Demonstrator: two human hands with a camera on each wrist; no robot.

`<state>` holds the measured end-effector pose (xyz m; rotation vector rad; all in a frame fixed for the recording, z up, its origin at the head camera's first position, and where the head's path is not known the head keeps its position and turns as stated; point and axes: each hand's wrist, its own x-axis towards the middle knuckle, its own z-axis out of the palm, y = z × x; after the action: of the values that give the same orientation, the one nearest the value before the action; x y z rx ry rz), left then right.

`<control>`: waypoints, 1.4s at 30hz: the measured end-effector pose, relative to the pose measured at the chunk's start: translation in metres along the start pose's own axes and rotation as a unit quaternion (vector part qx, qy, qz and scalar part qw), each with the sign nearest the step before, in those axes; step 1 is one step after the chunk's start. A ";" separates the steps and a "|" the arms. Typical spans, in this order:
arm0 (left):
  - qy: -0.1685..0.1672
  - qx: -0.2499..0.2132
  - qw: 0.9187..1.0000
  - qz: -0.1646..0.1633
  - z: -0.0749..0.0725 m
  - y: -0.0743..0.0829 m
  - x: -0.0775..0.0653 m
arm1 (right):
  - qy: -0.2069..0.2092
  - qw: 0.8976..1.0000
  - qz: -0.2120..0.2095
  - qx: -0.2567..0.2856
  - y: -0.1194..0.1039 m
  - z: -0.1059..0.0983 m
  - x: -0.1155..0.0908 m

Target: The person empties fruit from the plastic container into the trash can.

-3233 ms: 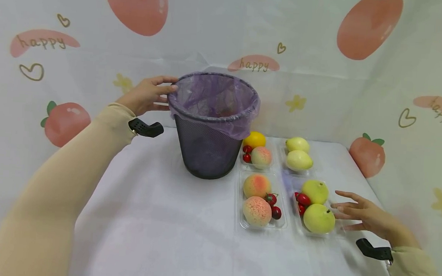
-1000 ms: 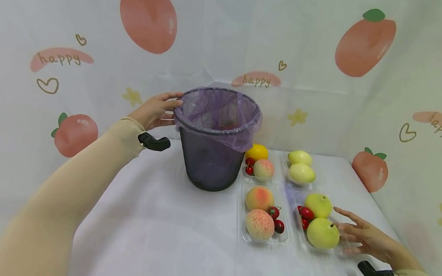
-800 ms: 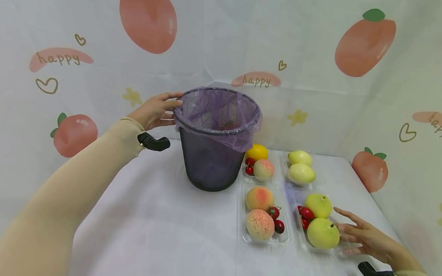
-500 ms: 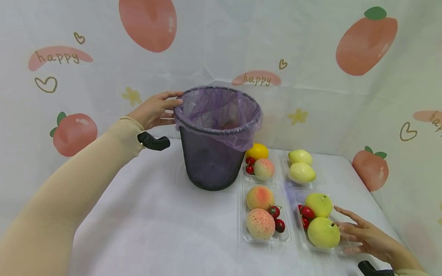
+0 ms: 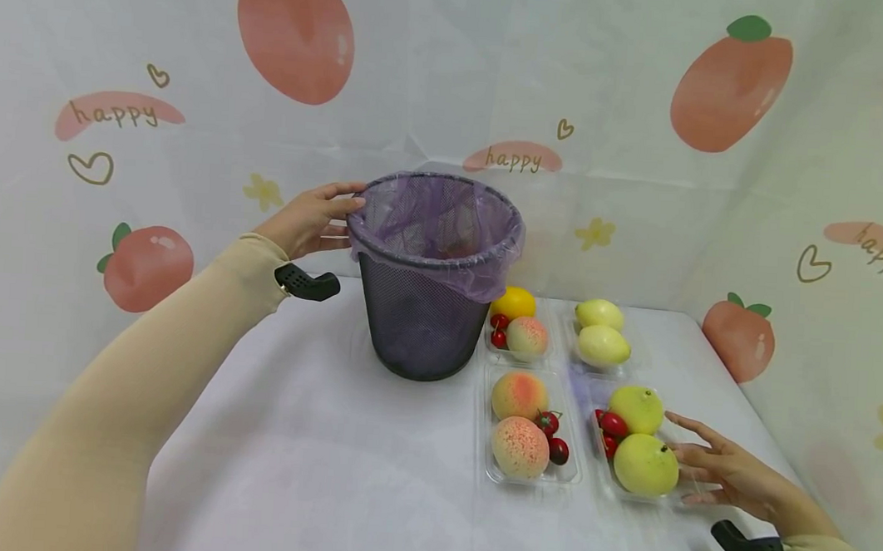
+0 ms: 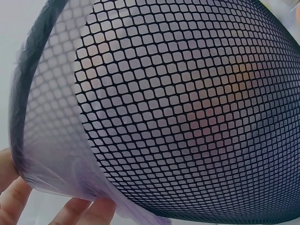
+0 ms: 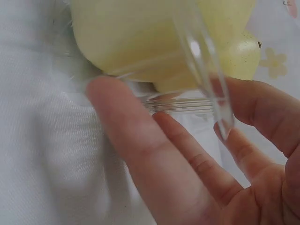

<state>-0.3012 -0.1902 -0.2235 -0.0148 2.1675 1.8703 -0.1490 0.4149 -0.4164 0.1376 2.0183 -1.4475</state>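
Head view: the clear fruit tray [image 5: 610, 482] lies immediately left of your right hand [image 5: 738, 474], the nearer hand; its long axis runs near to far. Your right fingers are spread loosely at its right edge, firm contact unclear. Your left hand [image 5: 305, 223] grips the left rim of the mesh bin [image 5: 420, 324] over the purple liner [image 5: 479, 279]. The tray contains two yellow-green fruits [image 5: 645, 465] and small red fruits [image 5: 613, 424]; left of it, another tray [image 5: 561, 478] contains two peaches [image 5: 521, 448].

The right hand [image 5: 745, 479] had closed in on the clear tray [image 7: 196, 49], reaching its edge. The head view had tilted upward.
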 end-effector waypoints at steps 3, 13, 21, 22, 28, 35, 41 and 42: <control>0.000 0.002 1.000 -0.004 0.000 -0.001 0.000 | -0.006 1.000 -0.002 0.004 0.000 0.000 0.000; -0.001 0.006 1.000 0.000 -0.001 0.000 0.002 | -0.057 0.997 -0.055 0.004 -0.009 -0.003 -0.001; -0.005 0.006 1.000 0.000 -0.002 0.001 0.002 | -0.062 0.996 -0.059 -0.031 -0.020 0.002 -0.006; -0.004 0.006 1.000 0.000 -0.002 0.001 0.003 | -0.057 0.996 -0.053 -0.037 -0.020 0.003 -0.006; 0.000 0.004 1.000 -0.006 -0.002 0.001 0.003 | -0.055 0.997 -0.025 -0.040 -0.018 0.005 -0.008; 0.001 0.000 1.000 -0.008 -0.001 0.002 0.003 | -0.117 0.992 -0.054 0.012 -0.013 0.002 -0.006; 0.002 0.000 1.000 -0.009 -0.001 0.003 0.003 | -0.157 0.982 -0.083 0.070 -0.005 0.000 -0.003; 0.003 -0.001 1.000 -0.009 -0.002 0.003 0.003 | -0.157 0.981 -0.082 0.082 -0.004 0.000 -0.003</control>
<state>-0.3046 -0.1909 -0.2210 -0.0393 2.1624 1.8634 -0.1488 0.4138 -0.4116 -0.1826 1.6860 -1.6246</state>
